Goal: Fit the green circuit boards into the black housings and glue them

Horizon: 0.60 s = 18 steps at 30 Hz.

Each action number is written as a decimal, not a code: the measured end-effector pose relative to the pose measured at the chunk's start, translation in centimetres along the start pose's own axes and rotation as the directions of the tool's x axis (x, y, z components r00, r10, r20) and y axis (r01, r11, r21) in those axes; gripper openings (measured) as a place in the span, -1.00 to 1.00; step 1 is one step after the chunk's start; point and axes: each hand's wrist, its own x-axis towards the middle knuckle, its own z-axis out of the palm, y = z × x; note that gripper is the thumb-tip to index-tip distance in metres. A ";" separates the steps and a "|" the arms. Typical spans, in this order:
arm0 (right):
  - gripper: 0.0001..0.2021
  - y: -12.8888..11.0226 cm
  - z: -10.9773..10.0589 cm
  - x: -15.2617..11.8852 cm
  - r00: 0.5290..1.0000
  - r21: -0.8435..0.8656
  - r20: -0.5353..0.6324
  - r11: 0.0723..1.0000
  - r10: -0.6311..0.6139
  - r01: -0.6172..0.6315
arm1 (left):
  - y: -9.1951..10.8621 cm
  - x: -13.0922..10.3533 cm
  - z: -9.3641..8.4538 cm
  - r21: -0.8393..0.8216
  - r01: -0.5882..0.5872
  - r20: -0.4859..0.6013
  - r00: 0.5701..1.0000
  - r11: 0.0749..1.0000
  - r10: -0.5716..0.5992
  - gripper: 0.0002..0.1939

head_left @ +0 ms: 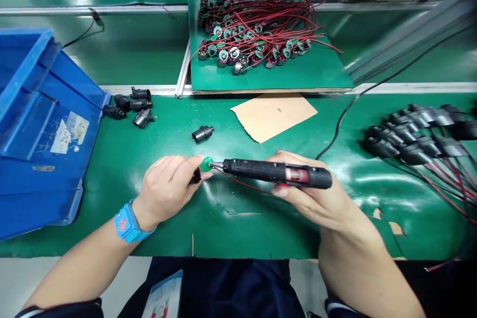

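Observation:
My left hand (164, 186), a blue strap on its wrist, pinches a small motor (196, 175) topped by a round green circuit board (206, 163). A red wire (242, 182) runs from the board toward my right hand (320, 203). That hand is wrapped round a black gun-shaped tool with a thin metal tip (257, 170). Its tip meets the board, or lies just over it; I cannot tell which. A window in the tool's side shows a reddish cylinder. Beyond my left hand, a black plastic housing (202, 133) lies on its side.
A blue bin (85, 89) stands at left, several black housings (140, 104) beside it. On a raised green board (268, 77) lie many wired motors (238, 39). Brown cardboard (278, 114) lies below. Wired black housings (417, 131) are piled right, near a black cable (345, 112).

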 end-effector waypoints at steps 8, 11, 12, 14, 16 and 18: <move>-0.70 -0.6 0.4 0.0 0.996 -0.032 -0.014 0.996 0.083 -0.084 | 0.2 0.2 -0.2 -0.012 -0.001 0.006 1.000 1.000 0.001 -0.77; -0.67 -0.9 0.5 0.0 0.996 -0.138 -0.036 0.987 0.076 -0.080 | 0.2 0.2 -0.1 -0.010 0.008 0.011 1.000 1.000 -0.008 -0.78; -0.67 -1.0 0.6 0.0 0.997 -0.183 -0.040 0.981 0.063 -0.070 | 0.1 0.2 -0.1 -0.010 0.009 0.013 1.000 1.000 -0.009 -0.78; -0.68 -1.1 0.7 -0.1 0.999 -0.278 -0.032 0.960 0.013 -0.022 | 0.1 0.1 0.0 -0.012 0.012 0.015 1.000 1.000 -0.012 -0.78; -0.76 -1.0 1.0 -0.2 0.998 -0.370 -0.011 0.927 -0.069 0.060 | 0.1 0.1 0.0 -0.014 0.023 0.013 1.000 1.000 -0.022 -0.77; -0.81 -1.0 1.4 -0.4 0.986 -0.468 0.019 0.870 -0.165 0.154 | 0.1 0.1 0.0 -0.021 0.040 0.000 0.999 0.999 -0.040 -0.77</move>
